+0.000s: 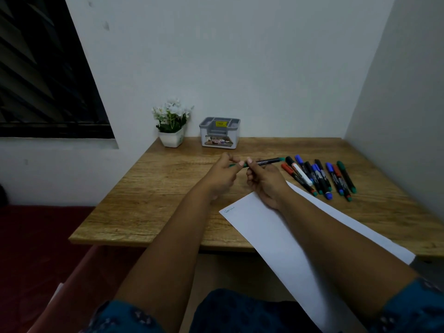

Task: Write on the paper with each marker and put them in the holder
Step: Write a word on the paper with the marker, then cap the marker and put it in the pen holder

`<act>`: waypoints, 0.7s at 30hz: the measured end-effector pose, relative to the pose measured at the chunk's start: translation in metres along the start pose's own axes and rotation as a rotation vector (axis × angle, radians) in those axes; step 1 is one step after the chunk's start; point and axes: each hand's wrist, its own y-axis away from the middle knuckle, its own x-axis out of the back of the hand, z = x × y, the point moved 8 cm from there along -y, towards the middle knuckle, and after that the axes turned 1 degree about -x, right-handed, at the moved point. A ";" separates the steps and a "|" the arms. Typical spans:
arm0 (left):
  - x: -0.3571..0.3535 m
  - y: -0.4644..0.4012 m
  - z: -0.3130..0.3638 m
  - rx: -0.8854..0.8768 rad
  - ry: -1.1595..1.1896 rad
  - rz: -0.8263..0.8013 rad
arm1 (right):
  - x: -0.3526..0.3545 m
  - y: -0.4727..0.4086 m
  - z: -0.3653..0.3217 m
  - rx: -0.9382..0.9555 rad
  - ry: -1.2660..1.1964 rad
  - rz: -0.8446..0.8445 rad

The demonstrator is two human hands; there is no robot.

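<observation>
The task looked barely begun: the paper (pixel 276 227) carried one short word near its top left corner, the grey holder (pixel 219 132) at the back of the bench (pixel 149 188) appeared empty, and the other markers (pixel 319 176) lay in a loose row to the right. Both forearms reached forward over the bench. The left hand (pixel 222 174) pinched the green marker (pixel 260 162) at one end while the right hand (pixel 265 181) gripped its barrel, probably capping or uncapping it.
</observation>
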 end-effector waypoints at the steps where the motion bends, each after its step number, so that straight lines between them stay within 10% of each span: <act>1: -0.001 -0.002 0.001 0.000 0.011 -0.011 | 0.000 -0.002 -0.002 0.007 0.010 0.007; 8: 0.015 -0.027 0.003 -0.037 -0.023 -0.001 | -0.011 -0.027 0.007 -0.091 0.122 0.105; 15: 0.134 -0.055 0.030 -0.183 0.248 0.564 | -0.016 -0.086 -0.027 0.041 0.144 0.327; 21: 0.180 -0.104 0.082 -0.378 -0.239 0.704 | -0.010 -0.089 -0.009 0.323 0.658 0.411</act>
